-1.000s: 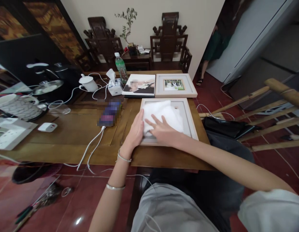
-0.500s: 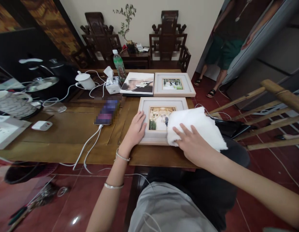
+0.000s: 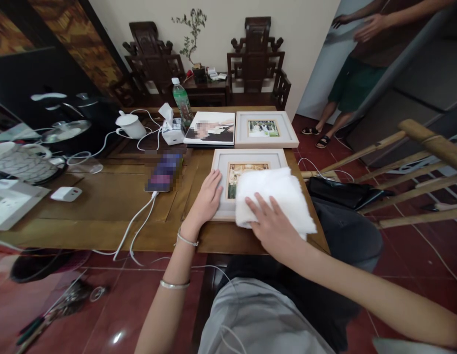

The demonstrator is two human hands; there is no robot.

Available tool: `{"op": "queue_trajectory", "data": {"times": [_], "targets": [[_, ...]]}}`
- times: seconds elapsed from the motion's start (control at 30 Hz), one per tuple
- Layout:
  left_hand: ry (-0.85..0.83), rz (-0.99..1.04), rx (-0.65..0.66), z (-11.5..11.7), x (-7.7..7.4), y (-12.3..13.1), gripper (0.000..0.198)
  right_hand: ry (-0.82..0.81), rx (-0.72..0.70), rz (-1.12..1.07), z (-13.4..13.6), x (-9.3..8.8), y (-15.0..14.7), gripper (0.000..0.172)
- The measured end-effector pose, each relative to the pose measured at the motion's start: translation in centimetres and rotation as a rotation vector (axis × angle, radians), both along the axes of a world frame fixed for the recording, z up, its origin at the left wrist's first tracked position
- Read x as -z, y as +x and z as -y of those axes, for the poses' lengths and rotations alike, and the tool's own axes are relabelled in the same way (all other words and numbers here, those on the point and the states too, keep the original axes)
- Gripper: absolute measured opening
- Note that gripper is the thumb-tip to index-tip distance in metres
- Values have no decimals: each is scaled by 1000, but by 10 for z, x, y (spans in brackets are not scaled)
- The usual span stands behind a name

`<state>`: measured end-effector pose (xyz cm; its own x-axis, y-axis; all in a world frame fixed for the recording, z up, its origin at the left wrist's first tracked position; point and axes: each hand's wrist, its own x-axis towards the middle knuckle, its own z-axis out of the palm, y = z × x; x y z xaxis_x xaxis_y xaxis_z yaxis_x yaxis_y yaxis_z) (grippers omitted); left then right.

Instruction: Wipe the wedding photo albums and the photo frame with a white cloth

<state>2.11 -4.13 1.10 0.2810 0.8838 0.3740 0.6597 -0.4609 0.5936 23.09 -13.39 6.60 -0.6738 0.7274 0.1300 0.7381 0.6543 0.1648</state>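
A light wooden picture frame (image 3: 223, 212) with a white mat lies flat near the table's front edge. My left hand (image 3: 207, 197) rests on its left border, fingers stretched out flat. My right hand (image 3: 269, 223) has a folded white cloth (image 3: 283, 184) under its spread fingers, pressed onto the right part of the frame. The cloth hides much of the photo (image 3: 233, 179) and the frame's lower right corner. Just behind lie a second framed photo (image 3: 243, 140) and a photo panel (image 3: 226, 120) on a dark flat item.
Left of the frame are a phone (image 3: 165, 172) on a white cable, a charger (image 3: 66, 193), a tissue box (image 3: 172, 132), a bottle (image 3: 181, 98) and a lidded cup (image 3: 131, 125). A bamboo chair (image 3: 427, 142) stands right. Another person (image 3: 361, 73) stands at the back right.
My right hand and the cloth have slid left across the frame, covering more of the photo. My left hand stays put. The person at the back right has raised their hands.
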Motion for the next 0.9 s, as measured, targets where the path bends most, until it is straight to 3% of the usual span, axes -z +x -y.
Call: {"op": "queue_trajectory", "data": {"times": [0.17, 0.27, 0.37, 0.53, 0.63, 0.73, 0.9], "targets": [[-2, -43, 80, 4, -7, 1, 47, -8, 238, 116, 14, -12, 56, 27], [-4, -68, 95, 5, -10, 1, 46, -14, 283, 131, 5, -12, 72, 34], [-17, -83, 93, 5, -10, 1, 46, -21, 281, 118, -27, -8, 76, 40], [-34, -83, 92, 4, -10, 0, 47, -39, 325, 72, -104, -10, 78, 44], [-30, -66, 69, 4, -8, 0, 47, -59, 340, 52, -129, -12, 77, 47], [-20, -60, 55, 5, -7, 1, 46, -45, 332, 76, -117, -10, 73, 46], [-20, -82, 43, 5, -8, 3, 46, -43, 283, 126, -42, -10, 67, 42]]}}
